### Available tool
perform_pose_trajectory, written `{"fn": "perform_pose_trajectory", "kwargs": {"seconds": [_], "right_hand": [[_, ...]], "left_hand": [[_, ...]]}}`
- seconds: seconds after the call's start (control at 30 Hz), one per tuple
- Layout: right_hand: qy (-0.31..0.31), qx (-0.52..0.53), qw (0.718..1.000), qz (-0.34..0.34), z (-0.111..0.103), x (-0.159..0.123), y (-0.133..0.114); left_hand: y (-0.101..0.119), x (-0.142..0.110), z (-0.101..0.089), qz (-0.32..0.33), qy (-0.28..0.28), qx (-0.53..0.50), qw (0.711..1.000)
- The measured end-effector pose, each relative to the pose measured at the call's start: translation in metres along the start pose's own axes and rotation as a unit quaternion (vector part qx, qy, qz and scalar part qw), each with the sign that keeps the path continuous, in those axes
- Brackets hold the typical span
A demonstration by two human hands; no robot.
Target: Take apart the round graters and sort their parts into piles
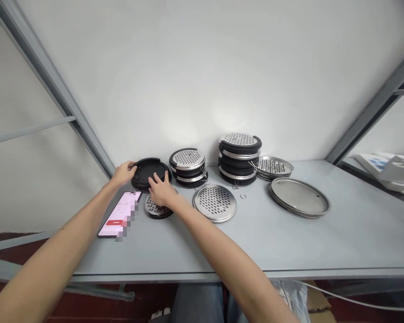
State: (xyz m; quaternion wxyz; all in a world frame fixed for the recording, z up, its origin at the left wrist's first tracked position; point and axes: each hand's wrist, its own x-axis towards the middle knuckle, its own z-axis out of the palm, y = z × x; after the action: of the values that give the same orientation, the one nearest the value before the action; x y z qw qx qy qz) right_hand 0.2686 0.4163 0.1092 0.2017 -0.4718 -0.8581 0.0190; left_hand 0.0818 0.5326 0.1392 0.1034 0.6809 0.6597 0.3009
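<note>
My left hand (124, 172) pinches the left rim of a round black holder (144, 172) that has a raised edge and looks stacked on another black piece. My right hand (162, 190) has its fingers spread, the tips reaching onto the right side of that holder. Partly under my right hand lies a perforated metal grater disc (151, 207) in a black rim. Close by to the right rests a small stack of bare metal grater discs (215, 202). What lies beneath my right palm is hidden.
Behind stand a short stack (188, 159) and a taller stack (239, 159) of graters with black rims. Small wire rings (243, 196) lie before them. More grater discs (276, 167) and plain metal plates (299, 197) are at right. A lit phone (119, 213) lies at left.
</note>
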Motion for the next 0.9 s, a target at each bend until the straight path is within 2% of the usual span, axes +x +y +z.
{"fn": "perform_pose_trajectory", "kwargs": {"seconds": [0.3,0.47,0.6,0.73,0.8,0.87,0.9], "right_hand": [[-0.013,0.032,0.999,0.019,0.002,0.004,-0.004],[-0.013,0.031,0.999,0.015,0.002,0.006,-0.002],[-0.012,0.038,0.999,0.020,-0.005,0.003,-0.002],[0.056,0.067,0.996,-0.024,-0.029,-0.032,-0.004],[0.079,0.108,0.989,-0.063,-0.046,-0.065,0.004],[0.075,0.139,0.983,-0.096,-0.063,-0.101,0.022],[0.076,0.144,0.981,-0.107,-0.071,-0.119,0.034]], "left_hand": [[0.008,-0.013,0.000,0.112,-0.020,0.122,0.986],[0.004,-0.015,0.001,0.132,-0.021,0.128,0.983],[0.013,-0.020,0.003,0.129,0.015,0.111,0.985],[0.046,-0.051,-0.004,0.145,0.096,0.079,0.982],[0.069,-0.080,-0.006,0.207,0.161,0.013,0.965],[0.095,-0.112,-0.001,0.271,0.155,-0.042,0.949],[0.107,-0.128,0.004,0.317,0.129,-0.070,0.937]]}}
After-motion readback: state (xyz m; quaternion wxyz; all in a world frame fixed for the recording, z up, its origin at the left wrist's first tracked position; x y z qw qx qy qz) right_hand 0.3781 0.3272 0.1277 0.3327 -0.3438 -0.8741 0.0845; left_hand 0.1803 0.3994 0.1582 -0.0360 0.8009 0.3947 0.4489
